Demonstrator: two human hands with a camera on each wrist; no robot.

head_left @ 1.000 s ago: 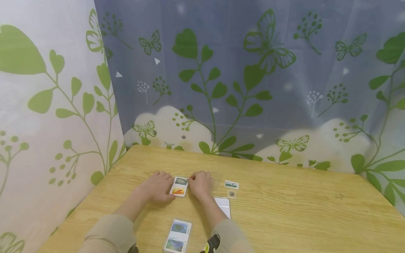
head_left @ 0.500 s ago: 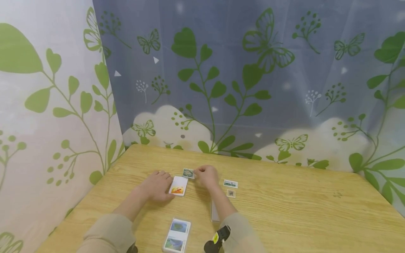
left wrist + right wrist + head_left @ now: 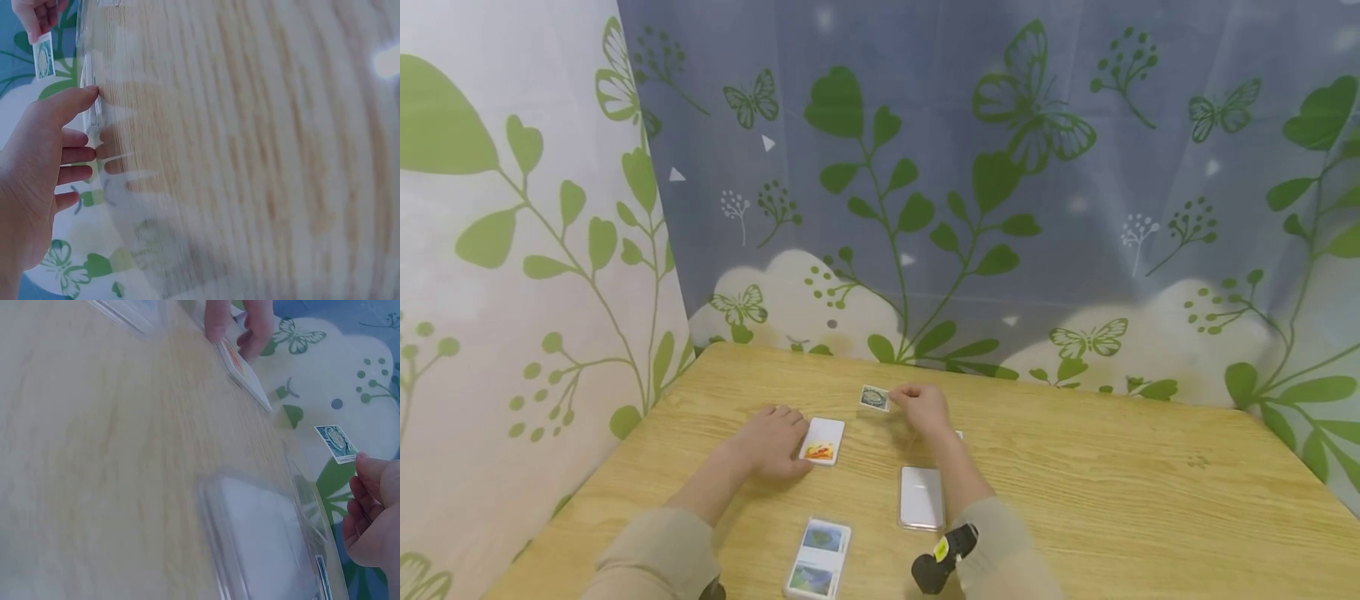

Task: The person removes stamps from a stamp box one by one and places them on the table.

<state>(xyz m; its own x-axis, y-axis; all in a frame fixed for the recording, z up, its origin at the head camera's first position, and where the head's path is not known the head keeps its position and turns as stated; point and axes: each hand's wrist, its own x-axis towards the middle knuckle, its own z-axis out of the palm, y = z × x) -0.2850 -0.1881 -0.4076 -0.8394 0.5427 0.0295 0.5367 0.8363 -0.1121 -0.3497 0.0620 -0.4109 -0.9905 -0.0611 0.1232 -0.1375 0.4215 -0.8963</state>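
No lettering or numbers can be read.

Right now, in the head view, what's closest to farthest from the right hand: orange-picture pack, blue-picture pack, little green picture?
1. Little green picture: pinched by the right hand.
2. Orange-picture pack: farther left, by the left hand.
3. Blue-picture pack: bottom of the view.
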